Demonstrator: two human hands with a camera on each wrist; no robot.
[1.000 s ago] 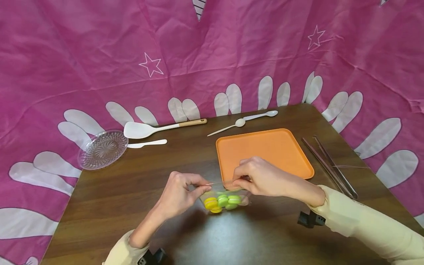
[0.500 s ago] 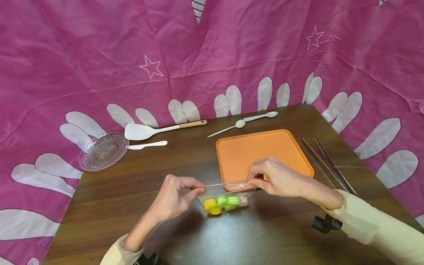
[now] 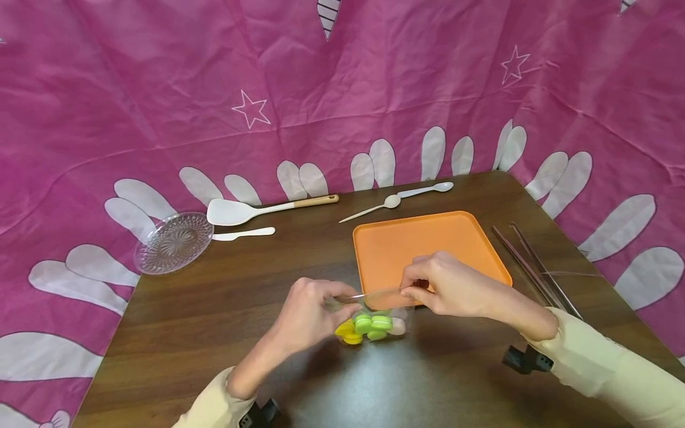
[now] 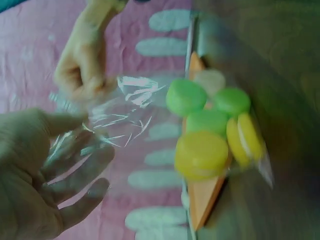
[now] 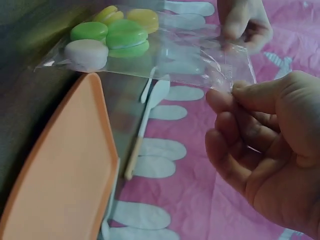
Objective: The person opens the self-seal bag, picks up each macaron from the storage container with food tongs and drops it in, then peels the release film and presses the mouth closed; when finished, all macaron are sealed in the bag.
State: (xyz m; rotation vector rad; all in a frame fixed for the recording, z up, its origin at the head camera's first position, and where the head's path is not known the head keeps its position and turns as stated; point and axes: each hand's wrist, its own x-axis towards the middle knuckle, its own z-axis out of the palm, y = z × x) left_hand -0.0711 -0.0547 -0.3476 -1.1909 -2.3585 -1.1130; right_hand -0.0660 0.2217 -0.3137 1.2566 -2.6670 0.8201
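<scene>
A clear plastic bag [image 5: 192, 65] hangs by its top edge between both hands, above the table. My left hand [image 3: 313, 312] pinches one end of that edge, and my right hand [image 3: 444, 285] pinches the other between thumb and index finger. Several macarons lie at the bottom of the bag: yellow macarons [image 4: 201, 155], green macarons [image 3: 381, 323] and a pale pinkish macaron [image 5: 86, 54]. In the head view, the left fingers cover part of the bag's left side.
Behind the hands lies an orange tray [image 3: 423, 244]. A clear plate [image 3: 173, 244], a white spatula [image 3: 232, 212] and a white knife [image 3: 243, 233] are at left. Two spoons [image 3: 392, 201] lie at the back, metal chopsticks [image 3: 527, 261] at right.
The right hand has moved right along the bag's top edge, which is drawn out straighter. The left hand went slightly left, then back right toward the bag's middle.
</scene>
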